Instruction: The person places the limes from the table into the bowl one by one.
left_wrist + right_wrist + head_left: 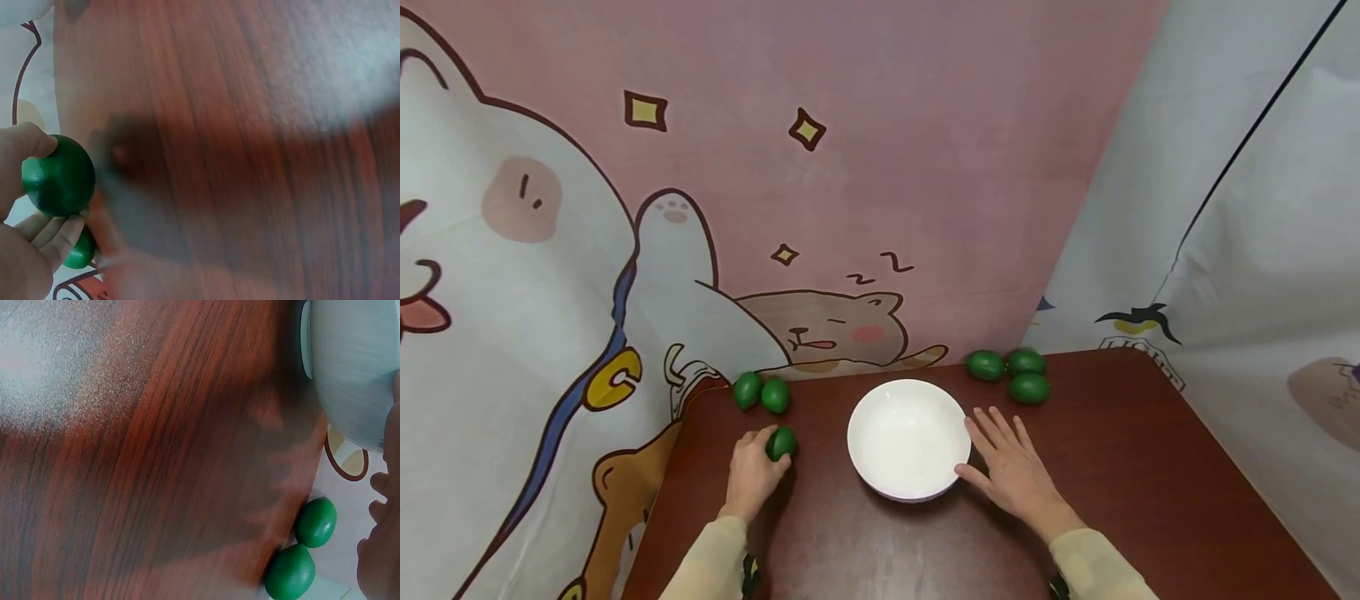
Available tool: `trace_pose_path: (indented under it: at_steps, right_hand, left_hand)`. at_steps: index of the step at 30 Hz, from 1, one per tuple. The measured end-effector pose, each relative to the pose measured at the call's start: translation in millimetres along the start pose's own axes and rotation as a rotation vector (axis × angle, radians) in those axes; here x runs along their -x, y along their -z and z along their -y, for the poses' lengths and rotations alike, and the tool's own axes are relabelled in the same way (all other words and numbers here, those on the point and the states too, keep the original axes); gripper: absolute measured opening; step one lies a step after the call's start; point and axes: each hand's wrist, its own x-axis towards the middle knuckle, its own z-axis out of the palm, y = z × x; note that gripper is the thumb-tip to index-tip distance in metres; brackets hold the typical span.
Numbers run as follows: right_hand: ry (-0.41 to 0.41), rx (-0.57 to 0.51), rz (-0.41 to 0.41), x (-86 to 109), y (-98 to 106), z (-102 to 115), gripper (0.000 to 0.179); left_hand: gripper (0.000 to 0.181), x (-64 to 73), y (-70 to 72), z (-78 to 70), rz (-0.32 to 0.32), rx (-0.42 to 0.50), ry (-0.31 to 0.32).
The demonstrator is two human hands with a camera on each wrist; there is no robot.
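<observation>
One lime (781, 442) left of bowl (907, 439), pinched in left hand (752, 472): likely light, firm, smooth-skinned, prone to roll; best cupped around middle. Right hand (1011, 467) flat beside bowl, fingers straight.

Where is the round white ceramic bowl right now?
In the head view the round white ceramic bowl sits mid-table on the dark wooden table, between both hands, the right hand against its right side.
</observation>
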Motion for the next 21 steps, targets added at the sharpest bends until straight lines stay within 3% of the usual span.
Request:
trace_pose_path:
  at_steps: [21]
  right_hand:
    - [0.021, 0.015, -0.041, 0.2, -1, 0, 0.082]
  left_hand:
    - [0.054, -10.9, 4.6, -35.8, -0.007, 0.050, -0.026]
